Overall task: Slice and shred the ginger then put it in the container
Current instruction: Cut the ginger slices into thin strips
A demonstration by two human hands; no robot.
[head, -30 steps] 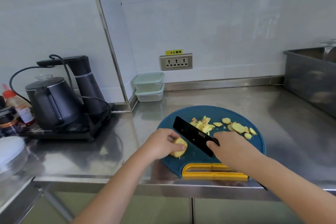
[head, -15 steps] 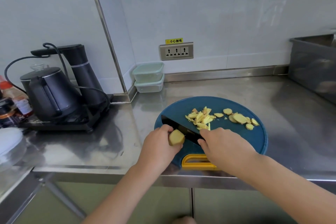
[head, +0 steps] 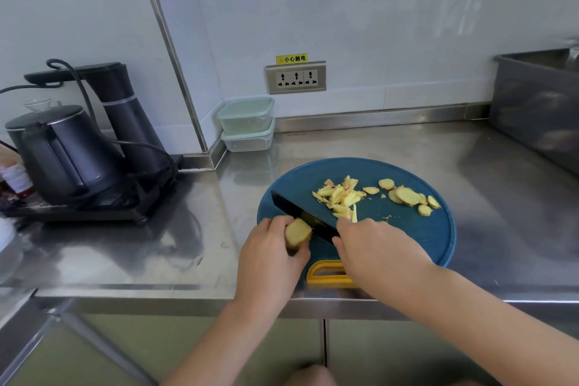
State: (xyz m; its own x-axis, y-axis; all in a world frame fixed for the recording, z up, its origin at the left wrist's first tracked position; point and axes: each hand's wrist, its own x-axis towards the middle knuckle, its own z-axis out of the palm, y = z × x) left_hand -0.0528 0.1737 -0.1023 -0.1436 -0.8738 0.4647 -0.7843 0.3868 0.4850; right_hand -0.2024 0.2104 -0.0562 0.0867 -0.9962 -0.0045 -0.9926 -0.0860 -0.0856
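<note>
Ginger chunk point(head: 297, 233) sits at the near-left edge of the blue cutting board point(head: 423, 238), cut face turned to the blade. Left hand point(head: 271, 257) grips it from the left & behind, fingers point(head: 273, 224) curled round it. That looks meant to pin it so it can't roll, w/ knuckles rather than tips toward the edge.

Black knife point(head: 300, 216) lies right up against the cut face, blade running diagonally away to the upper left. Whether it's bitten into the ginger yet, can't tell from here. Right hand point(head: 376, 247) is closed round the handle, which is hidden under the hand. My read: mid-slicing, another round about to come off.

Further out on the board there's a pile of shreds point(head: 340, 199) just beyond the blade, then a cluster of slices point(head: 407, 196) off to the right, not yet shredded. They're kept apart, prob. so done & not-done don't mix and the blade has room. The board's yellow handle point(head: 326, 274) points at the person, near the bench point(head: 376, 141) front edge.

Two containers point(head: 246, 116) are stacked at the back-left against the wall, well apart from the board, and the lids look on. So nothing's gone in yet; job's approx. halfway at best.

Round the edges: black kettle point(head: 59, 150) on its base off left, wall socket point(head: 296, 78) above the containers, grey tub point(head: 539, 110) far right.
</note>
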